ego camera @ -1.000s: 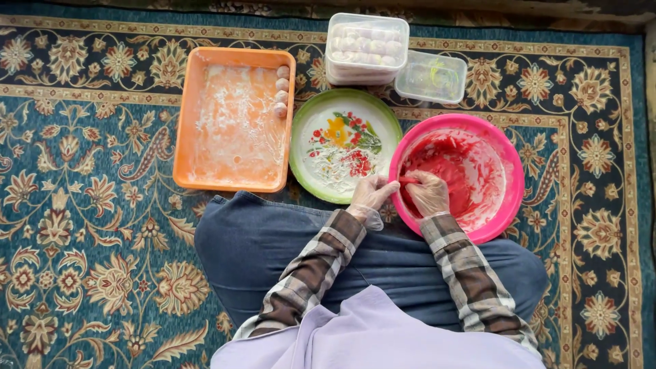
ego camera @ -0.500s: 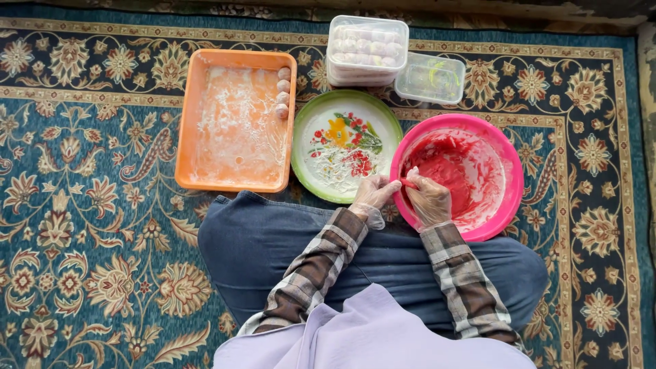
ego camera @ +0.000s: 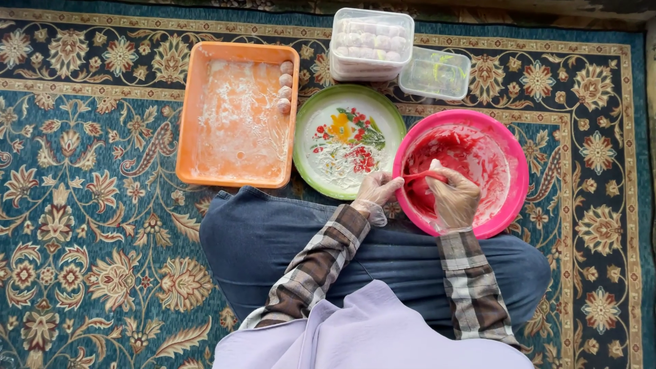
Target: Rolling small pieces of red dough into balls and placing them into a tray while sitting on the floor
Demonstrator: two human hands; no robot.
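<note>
I sit cross-legged on a patterned carpet. A pink bowl smeared with red paste stands in front of my right knee. My right hand, in a thin clear glove, is inside the bowl and grips a red spoon or spatula. My left hand, also gloved, rests at the bowl's left rim and touches the end of that red tool. A green-rimmed flowered plate dusted with white powder lies just left of the bowl.
An orange tray coated with white flour lies at the left, with several pale dough balls along its right side. Behind the plate stand a clear lidded box of pale balls and a smaller clear box.
My right hand has shifted slightly within the pink bowl, and the red tool now shows between both hands. My left hand stays at the bowl's rim.
</note>
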